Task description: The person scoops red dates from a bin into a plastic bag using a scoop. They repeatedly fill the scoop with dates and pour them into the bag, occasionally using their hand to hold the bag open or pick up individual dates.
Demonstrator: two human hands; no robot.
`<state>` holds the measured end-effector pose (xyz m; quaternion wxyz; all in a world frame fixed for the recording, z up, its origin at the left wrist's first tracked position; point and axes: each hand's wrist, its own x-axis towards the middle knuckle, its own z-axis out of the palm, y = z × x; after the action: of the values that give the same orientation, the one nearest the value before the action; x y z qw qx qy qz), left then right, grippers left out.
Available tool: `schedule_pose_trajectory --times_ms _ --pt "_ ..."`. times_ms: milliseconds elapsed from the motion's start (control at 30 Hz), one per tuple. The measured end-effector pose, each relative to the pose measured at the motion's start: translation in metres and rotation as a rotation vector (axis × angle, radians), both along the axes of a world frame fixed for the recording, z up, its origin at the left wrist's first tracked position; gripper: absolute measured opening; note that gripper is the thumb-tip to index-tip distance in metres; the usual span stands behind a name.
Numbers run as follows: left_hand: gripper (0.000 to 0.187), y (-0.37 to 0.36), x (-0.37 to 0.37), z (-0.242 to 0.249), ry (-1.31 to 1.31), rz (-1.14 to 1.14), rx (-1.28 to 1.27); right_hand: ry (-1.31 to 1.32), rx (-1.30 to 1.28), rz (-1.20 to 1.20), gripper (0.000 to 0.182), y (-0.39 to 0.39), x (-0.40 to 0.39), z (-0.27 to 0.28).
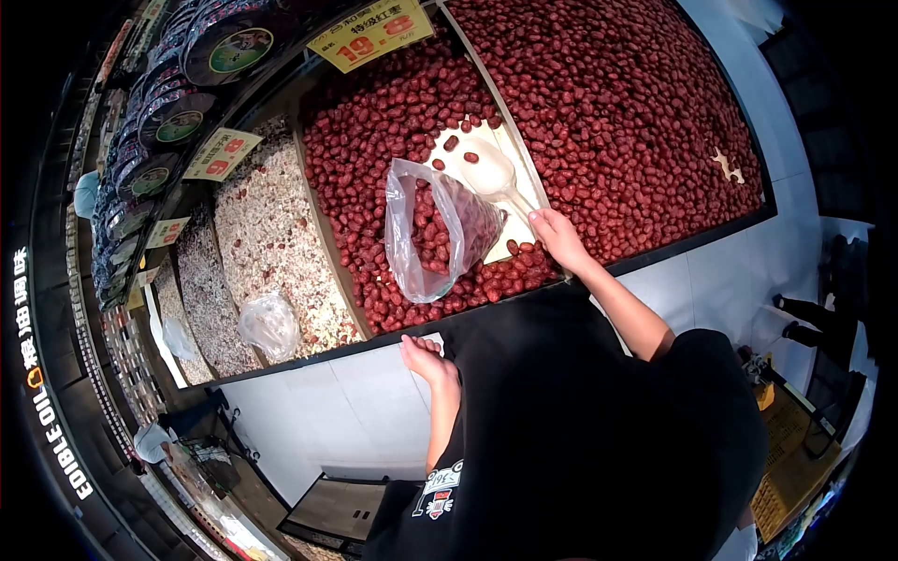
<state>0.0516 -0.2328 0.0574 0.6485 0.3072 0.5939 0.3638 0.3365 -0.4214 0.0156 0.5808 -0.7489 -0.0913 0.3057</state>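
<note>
My right hand (pixel 557 237) is closed near the handle end of a white scoop (pixel 489 170), which lies on a pale board (pixel 510 220) among the red dates (pixel 369 140). A few dates sit beside and on the scoop. Left of it, an open clear plastic bag (pixel 426 234) with dates in it rests on the pile. My left hand (pixel 430 359) hangs at the bin's front edge, below the bag, with its fingers curled in and nothing visible in them.
A divider (pixel 496 93) separates a second date bin (pixel 617 122) on the right. Left are bins of a pale grain mix (pixel 271 224) with a plastic bag (pixel 269 325) on top. Price signs (pixel 372 35) and packaged goods (pixel 178 117) line the back. A person's dark legs (pixel 814 323) show far right.
</note>
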Motion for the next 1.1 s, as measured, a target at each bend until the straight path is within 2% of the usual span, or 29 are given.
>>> schedule_pose_trajectory --times_ms 67,167,200,433,567,633,733,933,1033,1100 --pt "0.028 -0.002 -0.013 -0.013 0.102 0.052 -0.096 0.011 0.059 -0.033 0.035 -0.007 -0.004 -0.001" --pt "0.025 -0.003 -0.034 -0.047 -0.007 0.115 -0.394 0.114 0.096 -0.084 0.034 -0.011 -0.010 0.018" --pt "0.023 -0.002 -0.037 -0.056 -0.014 0.064 -0.434 0.135 0.115 -0.105 0.031 -0.010 -0.011 0.023" --pt "0.026 0.002 -0.022 -0.068 -0.026 -0.020 -0.392 0.059 0.251 -0.126 0.026 -0.003 -0.015 0.083" --pt "0.025 0.007 -0.030 -0.093 -0.049 -0.038 -0.426 -0.135 0.167 -0.054 0.026 -0.004 -0.017 0.109" --pt "0.025 0.010 -0.036 -0.108 -0.086 -0.019 -0.477 -0.317 0.130 -0.031 0.024 -0.001 -0.022 0.129" --pt "0.024 0.005 -0.026 -0.094 -0.075 0.007 -0.412 -0.516 0.049 0.037 0.026 -0.005 -0.026 0.142" --pt "0.023 0.005 -0.025 -0.094 -0.086 0.019 -0.417 -0.982 -0.063 0.137 0.031 -0.004 -0.025 0.154" --pt "0.023 0.003 -0.022 -0.089 -0.083 0.032 -0.406 -1.140 -0.096 0.175 0.032 -0.003 -0.024 0.167" --pt "0.022 0.003 -0.023 -0.089 -0.076 0.024 -0.400 -1.135 -0.071 0.154 0.032 -0.003 -0.024 0.168"
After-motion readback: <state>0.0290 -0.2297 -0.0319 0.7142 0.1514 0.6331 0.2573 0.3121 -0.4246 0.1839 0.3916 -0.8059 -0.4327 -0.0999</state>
